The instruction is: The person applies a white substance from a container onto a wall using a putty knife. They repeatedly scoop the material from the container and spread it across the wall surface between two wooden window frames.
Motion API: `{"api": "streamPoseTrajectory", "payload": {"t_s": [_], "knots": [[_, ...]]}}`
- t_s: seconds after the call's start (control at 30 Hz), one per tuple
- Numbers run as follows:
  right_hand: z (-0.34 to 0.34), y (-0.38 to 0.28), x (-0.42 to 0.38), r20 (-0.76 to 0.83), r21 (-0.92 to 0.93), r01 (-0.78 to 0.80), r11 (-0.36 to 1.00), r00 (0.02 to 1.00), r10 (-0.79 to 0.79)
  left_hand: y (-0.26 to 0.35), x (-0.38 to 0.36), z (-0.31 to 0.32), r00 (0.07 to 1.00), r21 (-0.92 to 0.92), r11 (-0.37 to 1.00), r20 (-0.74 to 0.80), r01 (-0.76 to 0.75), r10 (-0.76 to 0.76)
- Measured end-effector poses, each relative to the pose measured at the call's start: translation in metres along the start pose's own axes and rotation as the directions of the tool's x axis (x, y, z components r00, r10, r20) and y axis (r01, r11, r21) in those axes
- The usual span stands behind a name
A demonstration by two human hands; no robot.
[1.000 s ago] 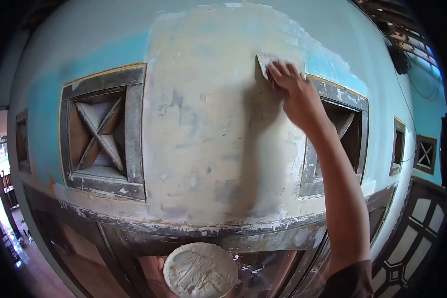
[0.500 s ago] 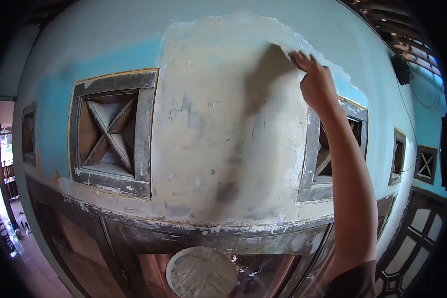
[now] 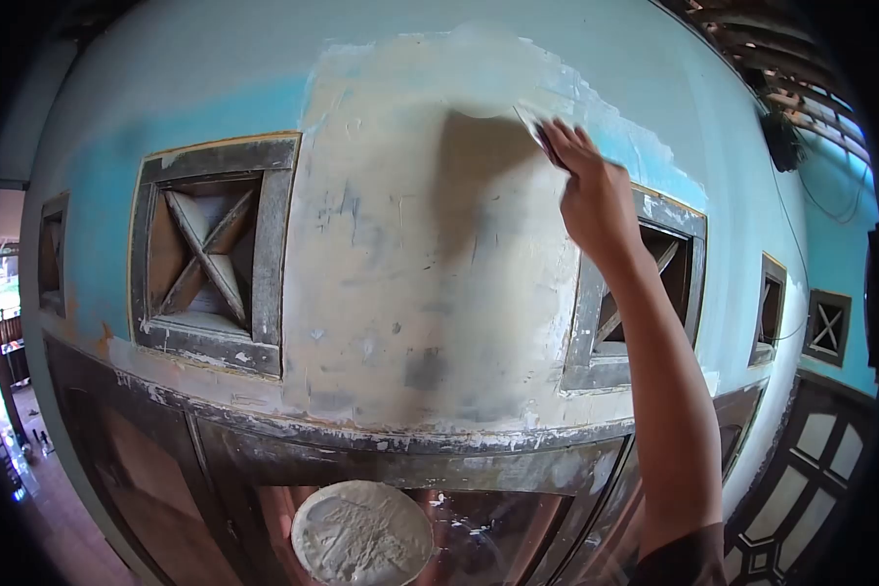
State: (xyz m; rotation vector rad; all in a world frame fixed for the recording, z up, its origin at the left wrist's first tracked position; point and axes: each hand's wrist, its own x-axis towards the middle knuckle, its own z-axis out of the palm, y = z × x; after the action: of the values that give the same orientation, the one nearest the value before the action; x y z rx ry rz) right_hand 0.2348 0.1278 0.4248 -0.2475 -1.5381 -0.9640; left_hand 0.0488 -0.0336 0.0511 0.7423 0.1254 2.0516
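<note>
My right hand (image 3: pixel 596 186) is raised to the upper part of the wall, fingers closed around a putty knife (image 3: pixel 529 122). The knife has a dark reddish handle and a thin pale blade, tilted up and to the left against or very close to the wall. Around it lies a large cream patch of filler (image 3: pixel 391 254) with grey marks and ragged edges over blue paint. At the bottom of the view is a round container full of pale grey putty (image 3: pixel 361 535), its surface uneven. What supports it is hidden. My left hand is out of view.
Weathered wooden vent frames with crossed slats stand left (image 3: pixel 205 259) and right (image 3: pixel 676 259) of the patch. Below runs a wooden door frame (image 3: pixel 400 459) with glass panes. A dark speaker-like object (image 3: pixel 779 140) hangs upper right, beneath roof beams.
My right hand and the putty knife have shifted left and slightly down along the wall. The view has turned a little, and the putty container appears further left and more fully in view.
</note>
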Motion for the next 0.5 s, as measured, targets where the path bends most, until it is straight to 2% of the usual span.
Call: {"api": "streamPoseTrajectory", "payload": {"t_s": [0.07, 0.17, 0.23, 0.37, 0.47, 0.5], "knots": [[0.014, 0.007, 0.015, -0.032, -0.011, 0.028, 1.000, 0.999, -0.029, 0.002, 0.001, 0.003, 0.999, -0.019, 1.000, 0.035, 0.024, -0.023], [0.021, -0.003, 0.015, 0.274, -0.066, -0.013, 0.998, 0.961, 0.031, 0.003, 0.007, 0.009, 0.995, -0.061, 0.996, 0.080, 0.066, -0.061], [0.037, 0.000, -0.016, 0.245, -0.166, 0.062, 0.984, 0.969, -0.020, 0.010, 0.010, 0.010, 0.990, -0.090, 0.991, 0.109, 0.101, -0.091], [0.018, -0.024, -0.071, 0.359, -0.078, 0.089, 0.993, 0.932, -0.055, 0.003, 0.005, 0.021, 0.976, -0.148, 0.973, 0.153, 0.177, -0.155], [-0.024, -0.049, -0.106, 0.403, -0.001, 0.057, 0.998, 0.914, -0.052, -0.003, -0.019, 0.015, 0.962, -0.178, 0.953, 0.161, 0.247, -0.219], [-0.042, -0.061, -0.118, 0.342, 0.100, 0.021, 0.995, 0.938, -0.054, -0.005, -0.029, 0.010, 0.958, -0.190, 0.944, 0.156, 0.269, -0.242]]}}
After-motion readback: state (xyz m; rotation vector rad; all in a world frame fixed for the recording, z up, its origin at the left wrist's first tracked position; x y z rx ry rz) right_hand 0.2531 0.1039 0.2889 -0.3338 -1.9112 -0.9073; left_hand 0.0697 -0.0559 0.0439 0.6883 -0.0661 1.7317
